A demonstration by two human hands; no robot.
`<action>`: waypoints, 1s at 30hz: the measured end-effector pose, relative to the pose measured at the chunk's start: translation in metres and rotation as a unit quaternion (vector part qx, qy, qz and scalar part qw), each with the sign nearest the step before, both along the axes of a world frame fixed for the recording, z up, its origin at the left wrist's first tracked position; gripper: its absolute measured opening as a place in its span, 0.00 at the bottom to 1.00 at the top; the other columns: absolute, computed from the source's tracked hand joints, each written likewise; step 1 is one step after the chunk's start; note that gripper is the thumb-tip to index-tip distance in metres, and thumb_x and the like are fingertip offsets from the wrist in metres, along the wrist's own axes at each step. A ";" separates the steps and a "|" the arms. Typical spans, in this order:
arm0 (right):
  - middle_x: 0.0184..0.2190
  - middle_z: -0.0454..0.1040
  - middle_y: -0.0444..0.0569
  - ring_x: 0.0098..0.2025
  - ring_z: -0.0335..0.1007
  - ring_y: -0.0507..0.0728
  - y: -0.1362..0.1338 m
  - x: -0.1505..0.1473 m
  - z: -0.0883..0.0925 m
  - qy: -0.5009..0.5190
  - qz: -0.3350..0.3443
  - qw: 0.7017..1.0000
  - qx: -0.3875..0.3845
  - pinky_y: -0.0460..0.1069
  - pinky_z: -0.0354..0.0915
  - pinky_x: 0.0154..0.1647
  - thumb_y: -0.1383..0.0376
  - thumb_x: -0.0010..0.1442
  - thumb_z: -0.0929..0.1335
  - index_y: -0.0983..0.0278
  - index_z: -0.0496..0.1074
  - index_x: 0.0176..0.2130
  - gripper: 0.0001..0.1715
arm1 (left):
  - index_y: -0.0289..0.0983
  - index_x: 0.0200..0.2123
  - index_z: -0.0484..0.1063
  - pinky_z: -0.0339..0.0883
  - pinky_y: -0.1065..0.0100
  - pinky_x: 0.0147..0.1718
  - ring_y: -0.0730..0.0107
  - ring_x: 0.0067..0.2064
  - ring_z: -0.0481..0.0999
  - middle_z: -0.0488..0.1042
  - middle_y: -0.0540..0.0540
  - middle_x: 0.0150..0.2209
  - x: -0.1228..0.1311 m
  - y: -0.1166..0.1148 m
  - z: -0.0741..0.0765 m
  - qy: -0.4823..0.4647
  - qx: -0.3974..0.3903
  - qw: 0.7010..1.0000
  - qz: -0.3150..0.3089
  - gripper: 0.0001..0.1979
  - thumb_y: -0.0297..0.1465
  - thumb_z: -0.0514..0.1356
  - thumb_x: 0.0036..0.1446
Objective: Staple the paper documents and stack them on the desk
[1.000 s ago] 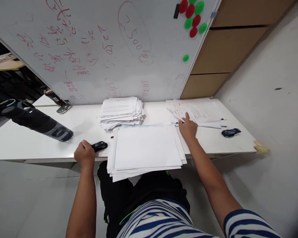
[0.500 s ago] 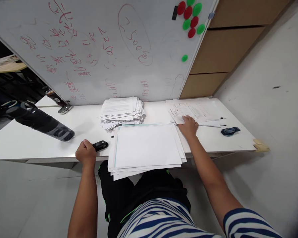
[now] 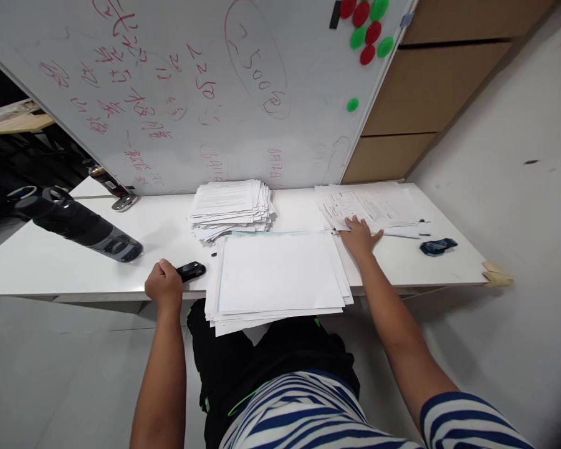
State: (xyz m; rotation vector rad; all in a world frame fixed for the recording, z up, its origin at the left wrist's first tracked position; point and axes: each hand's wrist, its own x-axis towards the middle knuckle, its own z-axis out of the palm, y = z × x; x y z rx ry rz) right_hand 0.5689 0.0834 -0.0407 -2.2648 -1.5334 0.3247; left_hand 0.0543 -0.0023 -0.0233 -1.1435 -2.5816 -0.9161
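My left hand (image 3: 164, 284) is closed in a fist at the desk's front edge. A black stapler (image 3: 192, 270) sticks out of it to the right, its near end hidden by the fingers. My right hand (image 3: 359, 240) lies flat with fingers spread on the lower edge of loose printed sheets (image 3: 362, 204). Between my hands, a stack of white paper (image 3: 280, 274) with a pale blue-green edge lies on the desk and overhangs its front. Behind that stack sits a thick, uneven pile of printed papers (image 3: 231, 206).
A dark bottle (image 3: 81, 224) stands at the left of the white desk (image 3: 168, 234). A dark blue item (image 3: 438, 247) lies at the right. A whiteboard (image 3: 168, 93) with red writing and round magnets rises behind, beside cardboard boxes (image 3: 397, 103).
The fingers of my right hand have spread wider on the printed sheets. My left hand and the stapler keep their places; the view has shifted slightly.
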 end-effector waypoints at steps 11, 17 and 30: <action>0.67 0.63 0.52 0.69 0.50 0.72 0.004 -0.005 0.001 -0.025 -0.009 0.999 0.029 0.79 0.21 0.62 0.65 0.65 0.60 0.58 0.72 0.58 0.25 | 0.39 0.28 0.71 0.51 0.62 0.31 0.58 0.32 0.69 0.74 0.41 0.28 0.000 0.000 -0.001 0.008 0.004 1.000 -0.002 0.21 0.39 0.45 0.66; 0.69 0.58 0.55 0.70 0.46 0.73 0.004 -0.006 -0.002 -0.017 0.008 0.999 0.044 0.75 0.23 0.66 0.59 0.63 0.64 0.63 0.67 0.62 0.30 | 0.36 0.31 0.74 0.51 0.63 0.31 0.60 0.32 0.68 0.73 0.42 0.27 -0.004 0.002 -0.005 0.010 0.006 1.000 -0.011 0.22 0.39 0.45 0.66; 0.67 0.62 0.52 0.69 0.50 0.69 0.007 -0.002 -0.003 0.012 -0.020 0.999 0.048 0.77 0.20 0.63 0.68 0.62 0.63 0.58 0.72 0.58 0.26 | 0.35 0.31 0.74 0.49 0.64 0.30 0.61 0.31 0.67 0.73 0.42 0.28 -0.006 0.001 -0.007 0.023 0.011 1.000 -0.013 0.22 0.39 0.45 0.67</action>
